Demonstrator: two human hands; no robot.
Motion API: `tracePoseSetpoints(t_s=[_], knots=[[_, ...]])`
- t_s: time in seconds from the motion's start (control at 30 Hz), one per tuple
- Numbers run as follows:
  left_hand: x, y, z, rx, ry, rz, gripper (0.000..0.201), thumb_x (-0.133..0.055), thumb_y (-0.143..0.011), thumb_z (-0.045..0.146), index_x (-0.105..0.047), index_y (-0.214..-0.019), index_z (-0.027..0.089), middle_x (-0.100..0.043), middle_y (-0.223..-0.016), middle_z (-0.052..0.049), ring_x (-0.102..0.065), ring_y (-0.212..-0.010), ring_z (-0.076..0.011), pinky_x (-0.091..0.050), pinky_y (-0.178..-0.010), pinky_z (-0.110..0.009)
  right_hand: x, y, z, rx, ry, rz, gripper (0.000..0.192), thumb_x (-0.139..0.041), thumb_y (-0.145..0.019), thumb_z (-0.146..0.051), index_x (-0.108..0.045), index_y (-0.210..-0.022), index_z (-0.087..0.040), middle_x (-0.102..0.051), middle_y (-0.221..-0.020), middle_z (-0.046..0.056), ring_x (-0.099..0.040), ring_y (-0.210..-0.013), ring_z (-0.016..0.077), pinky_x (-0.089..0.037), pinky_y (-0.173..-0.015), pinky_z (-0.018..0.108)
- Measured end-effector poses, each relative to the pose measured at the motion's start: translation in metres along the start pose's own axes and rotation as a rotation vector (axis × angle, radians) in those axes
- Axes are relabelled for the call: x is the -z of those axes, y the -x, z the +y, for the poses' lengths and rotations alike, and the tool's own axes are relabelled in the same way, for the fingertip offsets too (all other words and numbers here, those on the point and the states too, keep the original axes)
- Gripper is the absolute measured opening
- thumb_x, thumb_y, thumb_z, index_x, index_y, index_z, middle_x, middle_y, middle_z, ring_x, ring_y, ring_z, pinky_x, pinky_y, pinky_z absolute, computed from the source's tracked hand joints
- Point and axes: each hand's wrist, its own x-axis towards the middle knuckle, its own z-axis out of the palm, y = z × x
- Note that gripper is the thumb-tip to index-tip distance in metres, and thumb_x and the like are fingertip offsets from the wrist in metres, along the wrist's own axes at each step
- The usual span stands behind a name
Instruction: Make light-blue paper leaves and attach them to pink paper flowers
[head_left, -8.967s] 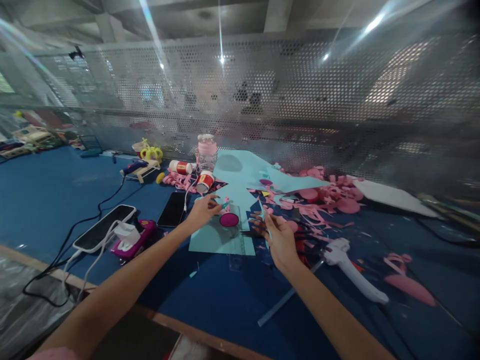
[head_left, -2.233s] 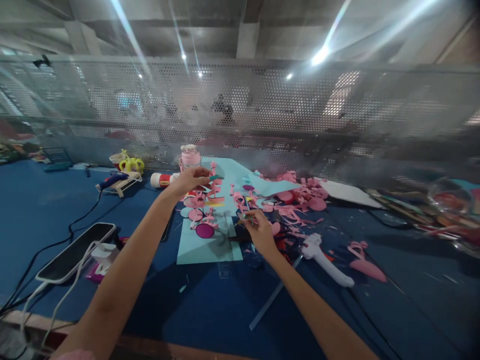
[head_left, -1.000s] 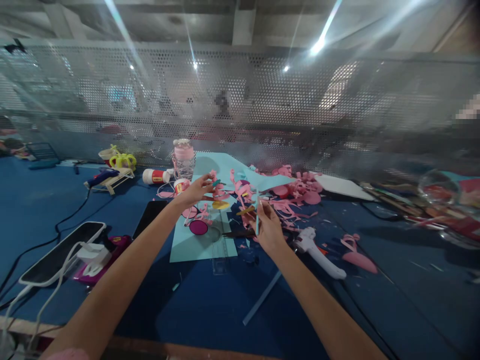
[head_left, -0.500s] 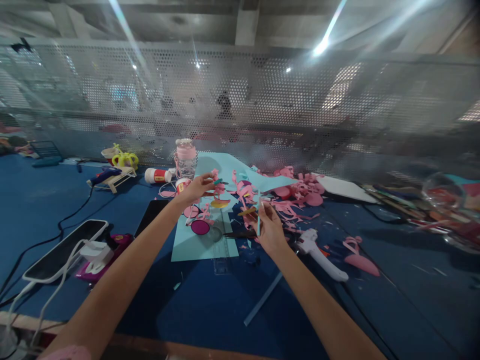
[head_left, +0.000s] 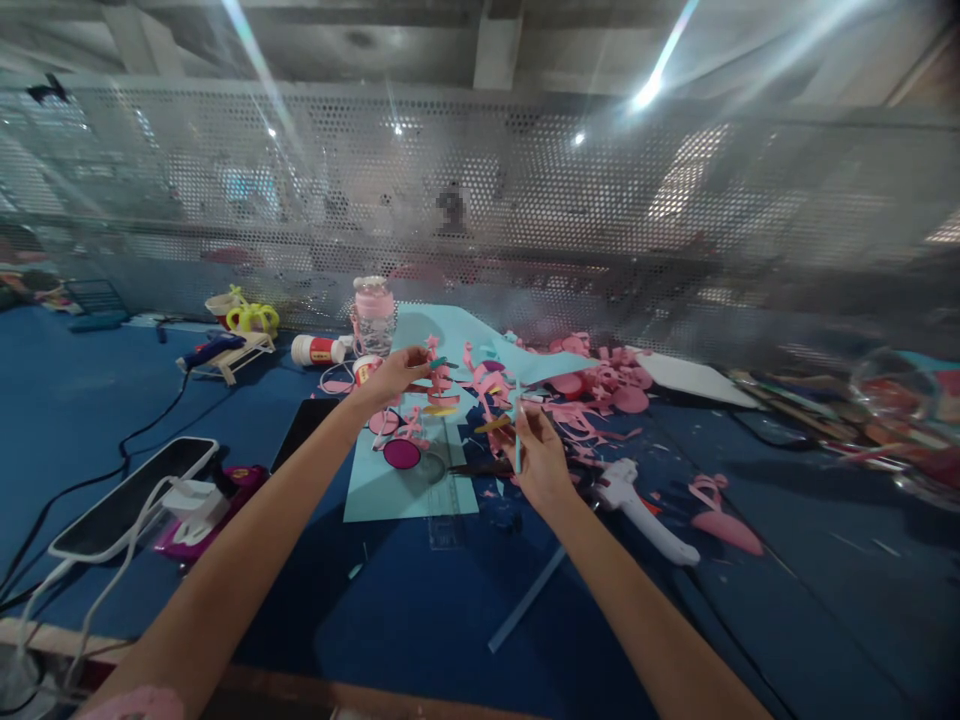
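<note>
We pinch a thin teal strip [head_left: 517,435] upright in our right hand [head_left: 534,462], fingers closed on it; our left hand [head_left: 390,377] grips a small teal-tipped piece [head_left: 439,363] among pink paper curls [head_left: 480,385] (what it is, we cannot tell). Both hover over the light blue sheet [head_left: 390,490]; a magenta disc [head_left: 402,453] lies on that sheet; a white glue gun [head_left: 645,515] rests right of it; a red-labelled glue bottle [head_left: 316,350], its writing unreadable, lies beyond its left edge.
</note>
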Motion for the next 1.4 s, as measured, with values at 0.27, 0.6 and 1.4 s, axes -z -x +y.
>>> tracePoseSetpoints(t_s=[0.27,0.6,1.4], knots=[[0.003,-0.003,-0.002,-0.022,-0.008,0.04,0.036,-0.074,-0.061,0.028,-0.051,-0.086,0.015,-0.061,-0.069,0.001,-0.062,-0.06,-0.0106,-0.05,-0.059,-0.024,0.0,0.002,0.006,0.046,0.051,-0.002,0.022,-0.074,-0.058,-0.03,-0.057,-0.07,-0.022,-0.059,-0.07,-0.007,-0.058,-0.068,0.0071,-0.05,-0.073,0.026],[0.003,0.001,0.003,-0.069,0.006,0.056,0.041,-0.074,-0.06,0.024,-0.05,-0.092,0.015,-0.06,-0.073,0.0,-0.064,-0.065,-0.0136,-0.052,-0.062,-0.027,0.0,0.002,0.008,0.035,0.045,-0.004,0.022,-0.074,-0.058,-0.03,-0.058,-0.071,-0.023,-0.058,-0.074,-0.006,-0.058,-0.071,0.007,-0.049,-0.076,0.026],[0.001,0.004,0.01,-0.067,0.172,0.008,0.045,-0.075,-0.059,0.029,-0.051,-0.096,0.017,-0.065,-0.079,0.001,-0.061,-0.063,-0.0093,-0.052,-0.057,-0.022,-0.002,0.01,0.013,0.212,0.528,-0.07,0.018,-0.067,-0.065,-0.032,-0.059,-0.077,-0.022,-0.059,-0.07,-0.002,-0.052,-0.065,0.0119,-0.041,-0.064,0.025]])
